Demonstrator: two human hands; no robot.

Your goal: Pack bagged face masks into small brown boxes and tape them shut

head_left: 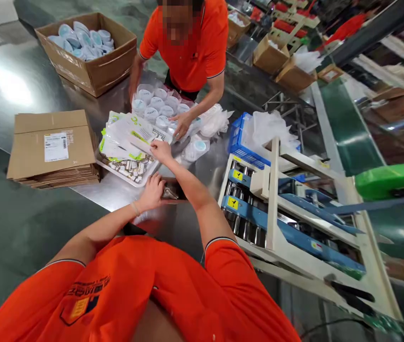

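Right hand (pixel 161 151) pinches a white pouch (pixel 141 134); left hand (pixel 152 190) curls on a small packet (pixel 169 193)

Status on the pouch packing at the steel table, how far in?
Done: nothing finished that I can make out. In hand: the right hand pinches the top white pouch of the stack; the left hand rests on a small item at the table edge. Left: most of the stack, the tray of small packets, and the flat cartons not yet folded.
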